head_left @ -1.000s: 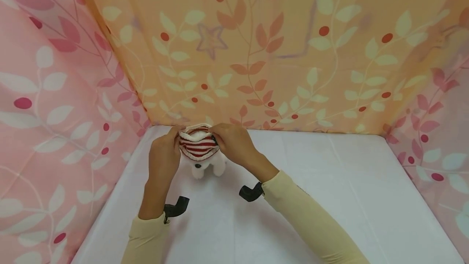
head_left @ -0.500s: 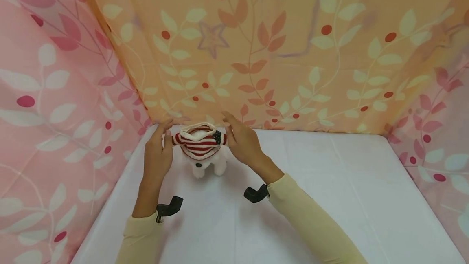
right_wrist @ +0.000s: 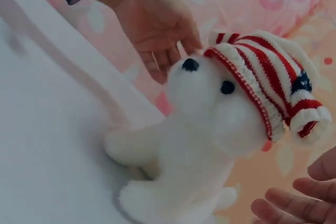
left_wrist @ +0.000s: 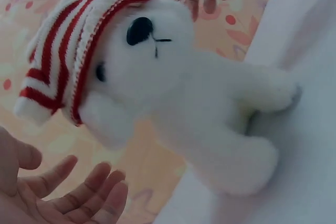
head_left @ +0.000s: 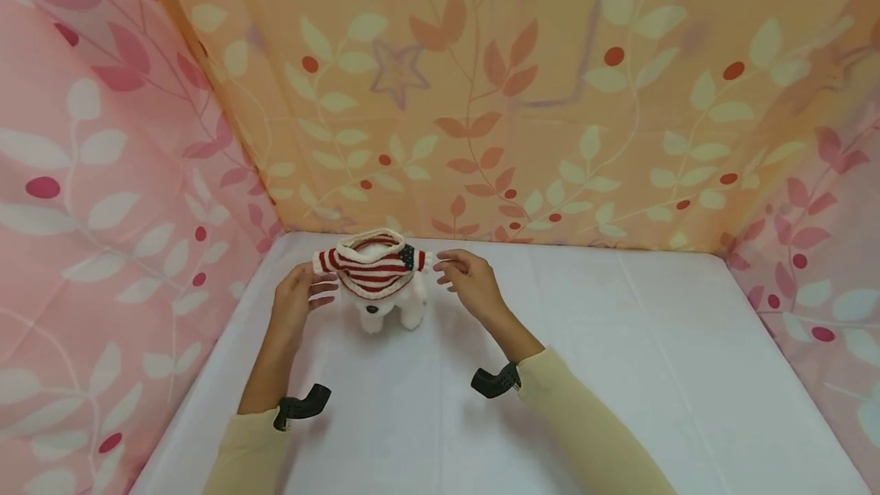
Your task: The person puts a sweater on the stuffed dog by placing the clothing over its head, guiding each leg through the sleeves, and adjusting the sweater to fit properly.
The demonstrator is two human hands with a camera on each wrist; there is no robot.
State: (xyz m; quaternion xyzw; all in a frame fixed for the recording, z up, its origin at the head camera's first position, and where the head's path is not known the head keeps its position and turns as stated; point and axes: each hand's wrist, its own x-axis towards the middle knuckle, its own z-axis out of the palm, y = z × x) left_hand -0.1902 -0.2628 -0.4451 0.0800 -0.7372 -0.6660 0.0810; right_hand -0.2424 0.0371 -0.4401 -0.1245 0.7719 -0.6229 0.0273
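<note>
A white plush dog point(left_wrist: 205, 93) sits on the white table, its black nose and eye showing in both wrist views. Over the top of its head lies a small red-and-white striped knit sweater point(head_left: 374, 270), with a dark blue patch and two short sleeves sticking out sideways. The neck opening faces up. My left hand point(head_left: 294, 300) is beside the left sleeve, fingers loosely spread. On the other side, my right hand point(head_left: 470, 281) has its fingertips close to the right sleeve's cuff, fingers relaxed. Neither hand holds anything.
The white table point(head_left: 619, 342) ends at an orange leaf-patterned cloth point(head_left: 550, 98) just behind the dog. Pink patterned cloth point(head_left: 103, 174) stands along the left side, and more pink cloth point(head_left: 825, 250) on the right. Black devices sit on both wrists.
Both hands have let go of the sweater's edges and moved apart, then lowered beside the sleeves. The sleeves now stick out in view. The dog stays in place.
</note>
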